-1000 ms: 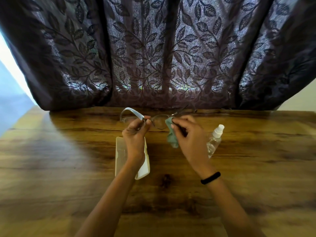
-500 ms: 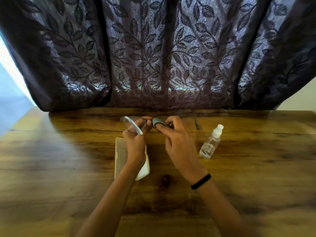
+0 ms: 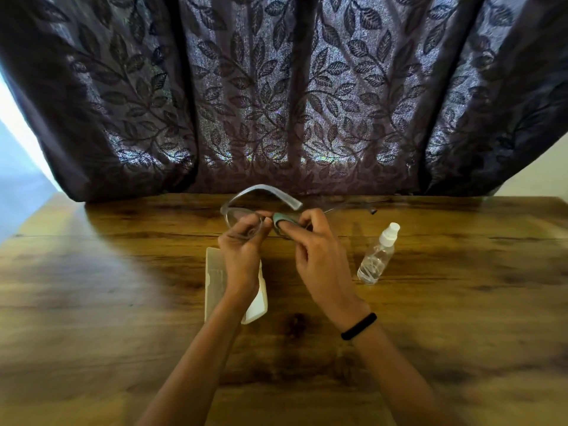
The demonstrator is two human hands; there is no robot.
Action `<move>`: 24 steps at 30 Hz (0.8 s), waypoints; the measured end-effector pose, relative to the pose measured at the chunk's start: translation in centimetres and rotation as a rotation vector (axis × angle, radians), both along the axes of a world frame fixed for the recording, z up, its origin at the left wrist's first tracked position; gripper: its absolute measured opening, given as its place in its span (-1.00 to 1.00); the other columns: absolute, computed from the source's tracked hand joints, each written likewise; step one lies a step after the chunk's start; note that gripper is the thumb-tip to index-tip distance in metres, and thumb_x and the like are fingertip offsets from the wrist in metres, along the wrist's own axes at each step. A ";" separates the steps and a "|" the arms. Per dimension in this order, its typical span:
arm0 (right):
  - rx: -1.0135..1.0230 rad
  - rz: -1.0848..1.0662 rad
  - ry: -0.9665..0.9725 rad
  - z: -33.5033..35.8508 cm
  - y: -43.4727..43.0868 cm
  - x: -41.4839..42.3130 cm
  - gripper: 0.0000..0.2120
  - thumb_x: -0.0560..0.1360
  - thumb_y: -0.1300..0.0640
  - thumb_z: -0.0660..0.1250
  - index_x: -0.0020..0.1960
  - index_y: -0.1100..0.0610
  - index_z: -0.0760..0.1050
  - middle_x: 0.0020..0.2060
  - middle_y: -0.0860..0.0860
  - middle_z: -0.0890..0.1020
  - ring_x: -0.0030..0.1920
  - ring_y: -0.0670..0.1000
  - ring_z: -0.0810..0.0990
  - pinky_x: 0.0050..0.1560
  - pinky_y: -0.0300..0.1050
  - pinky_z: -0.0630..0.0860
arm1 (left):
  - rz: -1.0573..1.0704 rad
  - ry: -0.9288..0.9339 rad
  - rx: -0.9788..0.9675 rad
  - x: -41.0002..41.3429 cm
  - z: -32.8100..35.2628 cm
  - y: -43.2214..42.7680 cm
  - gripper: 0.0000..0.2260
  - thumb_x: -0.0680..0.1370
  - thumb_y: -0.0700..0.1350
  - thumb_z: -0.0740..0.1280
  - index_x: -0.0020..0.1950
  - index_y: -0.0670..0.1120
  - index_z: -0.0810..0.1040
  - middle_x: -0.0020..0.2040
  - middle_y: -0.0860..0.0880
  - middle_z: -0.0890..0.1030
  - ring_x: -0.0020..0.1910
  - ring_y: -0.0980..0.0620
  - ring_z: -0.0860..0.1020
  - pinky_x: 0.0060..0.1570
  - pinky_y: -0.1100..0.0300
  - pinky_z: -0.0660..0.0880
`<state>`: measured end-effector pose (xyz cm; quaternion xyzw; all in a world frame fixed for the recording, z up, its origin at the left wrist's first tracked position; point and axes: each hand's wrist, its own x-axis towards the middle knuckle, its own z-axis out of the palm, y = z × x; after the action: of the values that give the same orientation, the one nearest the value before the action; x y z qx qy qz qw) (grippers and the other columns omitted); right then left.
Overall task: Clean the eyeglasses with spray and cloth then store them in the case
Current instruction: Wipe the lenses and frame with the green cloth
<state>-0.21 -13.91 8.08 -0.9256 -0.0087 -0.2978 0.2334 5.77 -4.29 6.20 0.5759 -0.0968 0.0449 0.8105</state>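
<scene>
I hold the clear-framed eyeglasses (image 3: 264, 195) above the wooden table (image 3: 445, 318). My left hand (image 3: 242, 253) pinches the left lens rim, and one grey temple arm arches over the frame. My right hand (image 3: 319, 256) pinches the teal cleaning cloth (image 3: 284, 219) around the other lens. A white glasses case (image 3: 215, 281) lies open on the table under my left wrist, partly hidden by it. A clear spray bottle (image 3: 379, 255) with a white cap stands to the right of my right hand.
A dark leaf-patterned curtain (image 3: 276, 96) hangs along the table's far edge. The table's left edge (image 3: 18, 229) runs diagonally at the left. A black band (image 3: 359, 326) circles my right wrist.
My right hand shifted left from beside the bottle, with the cloth now folded tight over a lens. The glasses turned, so the grey temple arm now arches across the top.
</scene>
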 end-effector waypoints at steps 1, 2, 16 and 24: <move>0.004 -0.001 -0.001 0.0 -0.1 0.1 -0.67 0.47 0.33 0.25 0.18 0.10 0.52 -0.07 0.13 0.45 -0.11 0.06 0.48 -0.36 -0.12 0.54 | 0.001 -0.010 0.001 0.0 0.0 0.1 -0.91 0.45 -0.38 0.30 -0.09 -0.39 0.53 -0.18 -0.16 0.57 -0.18 0.08 0.56 -0.11 0.28 0.51; 0.007 0.001 -0.003 -0.1 -0.1 0.1 -0.67 0.47 0.35 0.26 0.18 0.10 0.52 -0.07 0.13 0.45 -0.11 0.06 0.48 -0.35 -0.15 0.53 | -0.003 -0.013 -0.001 0.0 0.1 0.1 -0.93 0.45 -0.37 0.30 -0.11 -0.37 0.54 -0.18 -0.16 0.57 -0.17 0.08 0.56 -0.11 0.28 0.52; 0.020 0.005 -0.002 -0.9 -0.1 0.0 -0.67 0.47 0.34 0.24 0.19 0.10 0.52 -0.04 0.12 0.43 -0.12 0.04 0.48 -0.30 -0.27 0.41 | 0.033 0.072 -0.006 -0.6 1.1 -0.3 -0.89 0.45 -0.37 0.31 -0.05 -0.35 0.55 -0.15 -0.21 0.51 -0.11 -0.08 0.45 -0.07 0.16 0.45; -0.094 -0.120 0.022 -1.2 0.3 0.0 -0.68 0.47 0.33 0.27 0.20 0.16 0.48 -0.06 0.14 0.47 -0.20 0.08 0.51 -0.42 -0.20 0.47 | 0.041 0.133 -0.062 -0.8 1.2 -0.3 -0.92 0.46 -0.38 0.30 -0.06 -0.33 0.52 -0.11 -0.23 0.49 -0.07 -0.10 0.44 -0.02 0.17 0.44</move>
<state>-0.23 -13.66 6.87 -0.9376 0.0355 -0.3005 0.1716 5.02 -4.57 7.41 0.5539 -0.0294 0.0261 0.8317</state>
